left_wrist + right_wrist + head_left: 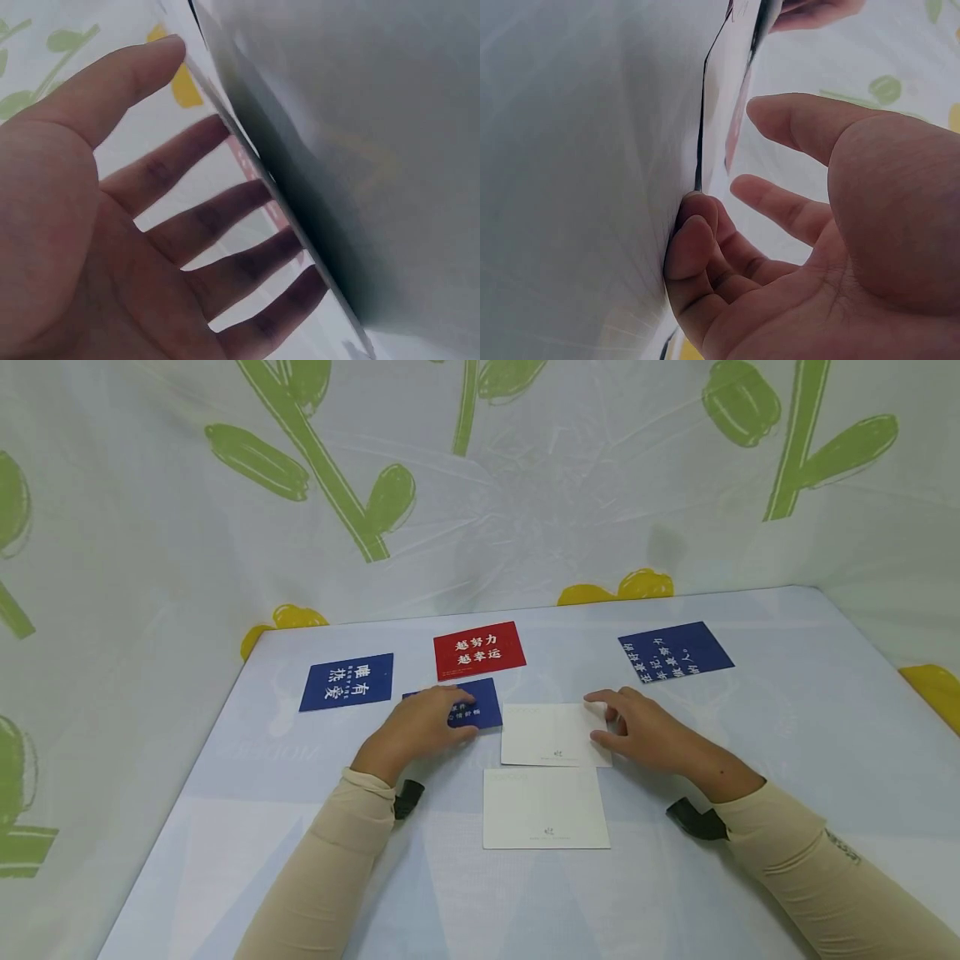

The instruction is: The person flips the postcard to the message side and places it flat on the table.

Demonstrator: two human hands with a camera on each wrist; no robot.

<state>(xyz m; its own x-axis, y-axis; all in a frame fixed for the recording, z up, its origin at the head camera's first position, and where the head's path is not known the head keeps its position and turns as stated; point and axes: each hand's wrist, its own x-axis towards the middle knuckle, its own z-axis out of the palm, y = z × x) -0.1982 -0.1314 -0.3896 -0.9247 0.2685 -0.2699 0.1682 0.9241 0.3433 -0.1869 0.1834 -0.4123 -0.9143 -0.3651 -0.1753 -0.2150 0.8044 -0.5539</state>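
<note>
In the head view my left hand [417, 727] lies over a blue card [486, 700] with white lettering and covers its left part. The left wrist view shows that hand's fingers [214, 214] extended and spread, tips at the card, the thumb apart from them. A blank-looking white card [543, 731] lies right of the blue one. My right hand [651, 732] is at its right end, index finger and thumb spread wide. Seen from the right wrist, the lower fingers [694, 247] bend against the table surface beside the card edge. Neither hand pinches a card.
A second white card [543, 806] lies just in front of the first. Behind are a red card [480, 652] with white characters, a blue card [348, 682] at left and another blue card [675, 652] at right. A leaf-patterned cloth [510, 527] hangs behind the table.
</note>
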